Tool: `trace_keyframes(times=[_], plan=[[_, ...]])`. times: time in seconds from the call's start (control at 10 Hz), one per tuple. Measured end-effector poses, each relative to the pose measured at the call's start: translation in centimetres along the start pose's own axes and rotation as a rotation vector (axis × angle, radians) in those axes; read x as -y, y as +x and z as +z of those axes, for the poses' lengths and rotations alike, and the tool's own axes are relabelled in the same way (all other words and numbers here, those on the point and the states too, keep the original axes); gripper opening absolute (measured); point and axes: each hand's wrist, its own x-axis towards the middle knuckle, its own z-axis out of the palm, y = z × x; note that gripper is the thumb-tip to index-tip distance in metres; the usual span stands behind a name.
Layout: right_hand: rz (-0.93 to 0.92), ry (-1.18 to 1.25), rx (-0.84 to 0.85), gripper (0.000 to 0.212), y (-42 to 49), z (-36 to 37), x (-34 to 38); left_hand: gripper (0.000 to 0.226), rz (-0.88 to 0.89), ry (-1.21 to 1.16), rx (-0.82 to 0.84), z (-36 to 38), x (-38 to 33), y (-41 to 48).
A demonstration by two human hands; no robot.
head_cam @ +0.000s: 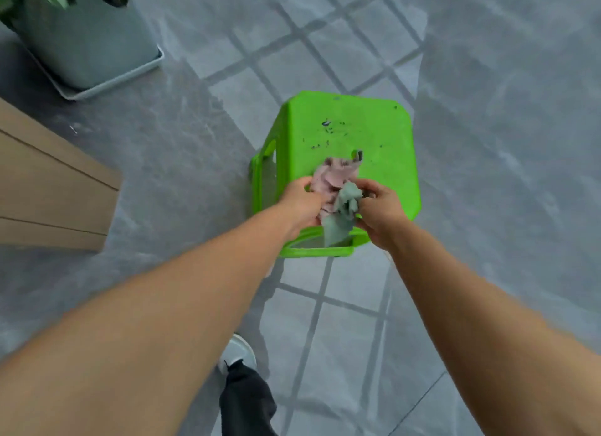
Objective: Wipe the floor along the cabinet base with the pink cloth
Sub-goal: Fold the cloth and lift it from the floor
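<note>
A crumpled pink cloth (331, 180) lies bunched on the near edge of a green plastic stool (351, 133). My left hand (300, 203) grips its left side. A grey-green cloth (343, 212) hangs against the pink one, and my right hand (379, 212) pinches it from the right. Both hands meet over the stool's front edge. The wooden cabinet (48, 188) stands at the left, its base meeting the grey tiled floor (169, 162).
A grey-green planter on a tray (87, 48) with leaves stands at the top left, beyond the cabinet. Dark specks dot the stool top. My foot in a grey shoe (239, 352) is on the floor below the stool.
</note>
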Motion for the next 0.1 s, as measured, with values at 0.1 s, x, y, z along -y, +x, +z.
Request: trace_keyframes(times=[0.1], plan=[[0.117, -0.014, 0.089, 0.071, -1.97, -2.80, 1.10, 0.063, -0.014, -0.021, -0.036, 0.97, 0.48, -1.69]])
